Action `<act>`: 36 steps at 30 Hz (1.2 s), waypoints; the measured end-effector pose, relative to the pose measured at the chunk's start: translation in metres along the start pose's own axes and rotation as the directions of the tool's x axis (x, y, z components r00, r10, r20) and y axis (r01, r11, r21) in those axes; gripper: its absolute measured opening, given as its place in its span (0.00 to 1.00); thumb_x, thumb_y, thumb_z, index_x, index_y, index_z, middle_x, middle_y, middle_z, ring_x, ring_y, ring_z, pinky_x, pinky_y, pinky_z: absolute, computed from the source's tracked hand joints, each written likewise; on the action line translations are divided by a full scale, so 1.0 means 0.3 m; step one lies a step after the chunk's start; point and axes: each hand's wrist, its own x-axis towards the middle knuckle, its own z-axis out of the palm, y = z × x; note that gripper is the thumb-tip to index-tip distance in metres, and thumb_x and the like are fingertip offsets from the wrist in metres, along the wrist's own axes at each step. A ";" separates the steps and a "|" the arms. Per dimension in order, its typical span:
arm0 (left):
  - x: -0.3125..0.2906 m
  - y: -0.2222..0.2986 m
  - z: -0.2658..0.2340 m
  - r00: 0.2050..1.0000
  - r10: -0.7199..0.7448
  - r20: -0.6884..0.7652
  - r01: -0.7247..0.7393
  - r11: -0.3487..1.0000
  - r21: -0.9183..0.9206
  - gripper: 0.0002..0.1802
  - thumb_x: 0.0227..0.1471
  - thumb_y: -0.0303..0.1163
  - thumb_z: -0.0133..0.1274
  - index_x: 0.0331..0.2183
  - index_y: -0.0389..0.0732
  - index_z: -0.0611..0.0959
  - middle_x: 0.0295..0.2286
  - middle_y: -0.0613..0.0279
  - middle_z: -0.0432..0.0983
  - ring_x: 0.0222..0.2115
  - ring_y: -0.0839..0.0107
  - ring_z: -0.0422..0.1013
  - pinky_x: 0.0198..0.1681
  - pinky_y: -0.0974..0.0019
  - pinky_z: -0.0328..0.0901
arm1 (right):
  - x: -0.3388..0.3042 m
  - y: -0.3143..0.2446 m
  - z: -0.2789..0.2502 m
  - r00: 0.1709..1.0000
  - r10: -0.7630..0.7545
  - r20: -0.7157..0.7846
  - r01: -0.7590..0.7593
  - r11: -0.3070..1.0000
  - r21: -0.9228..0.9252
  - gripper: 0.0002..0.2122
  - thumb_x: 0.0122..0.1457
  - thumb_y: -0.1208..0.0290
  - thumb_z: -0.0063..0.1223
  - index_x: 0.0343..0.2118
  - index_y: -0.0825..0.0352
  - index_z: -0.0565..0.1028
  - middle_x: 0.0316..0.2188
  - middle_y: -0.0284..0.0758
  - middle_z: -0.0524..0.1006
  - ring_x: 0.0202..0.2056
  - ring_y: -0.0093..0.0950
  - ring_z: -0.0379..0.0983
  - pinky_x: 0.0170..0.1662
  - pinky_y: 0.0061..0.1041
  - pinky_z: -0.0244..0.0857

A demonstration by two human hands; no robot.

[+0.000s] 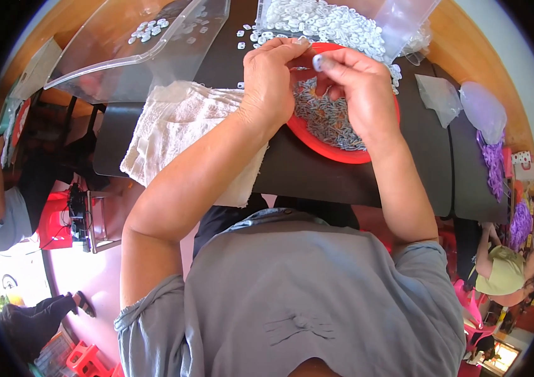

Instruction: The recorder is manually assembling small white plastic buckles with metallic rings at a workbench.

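Observation:
My left hand [270, 78] is above the left rim of a red bowl [342, 154], thumb and fingers pinched together. A small pale bit shows at its fingertips, too small to name. Over the bowl, my right hand [367, 88] pinches a small white plastic piece [318, 62] between thumb and forefinger. The hands are close together. Many small grey screws [326, 122] fill the bowl beneath them. Just beyond lies a heap of small white plastic pieces [326, 22], spilling out of a clear plastic bag [408, 25].
A pale folded cloth [179, 116] lies on the dark table [317, 179] by my left forearm. At the far left stands a clear plastic bin [91, 85] with several white pieces [147, 30]. Plastic bags [438, 97] and purple strands [492, 163] lie right. Other people sit on both sides.

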 end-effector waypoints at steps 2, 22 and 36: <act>-0.005 0.000 0.003 0.998 0.070 0.009 -0.071 0.991 0.112 0.07 0.52 0.27 0.51 0.29 0.32 0.76 0.26 0.56 0.76 0.28 0.68 0.72 0.37 0.66 0.67 | 0.008 -0.016 -0.037 1.000 0.025 -0.014 -0.024 0.997 0.067 0.08 0.59 0.71 0.53 0.35 0.71 0.77 0.26 0.31 0.77 0.26 0.21 0.73 0.29 0.17 0.58; -0.027 -0.025 0.016 0.954 0.279 0.113 -0.300 0.856 0.420 0.08 0.48 0.27 0.55 0.26 0.29 0.78 0.20 0.62 0.75 0.22 0.78 0.70 0.27 0.74 0.65 | 0.019 -0.022 -0.078 0.999 0.034 -0.041 -0.028 0.990 0.137 0.08 0.58 0.70 0.54 0.35 0.71 0.76 0.24 0.33 0.76 0.25 0.24 0.72 0.27 0.18 0.57; -0.027 -0.030 0.007 0.951 0.271 0.149 -0.309 0.819 0.483 0.08 0.50 0.28 0.55 0.27 0.31 0.79 0.19 0.64 0.73 0.21 0.79 0.68 0.25 0.74 0.65 | 0.014 -0.014 -0.052 0.998 -0.041 -0.044 0.044 0.997 0.066 0.07 0.56 0.71 0.56 0.31 0.69 0.78 0.22 0.31 0.77 0.21 0.19 0.71 0.25 0.16 0.58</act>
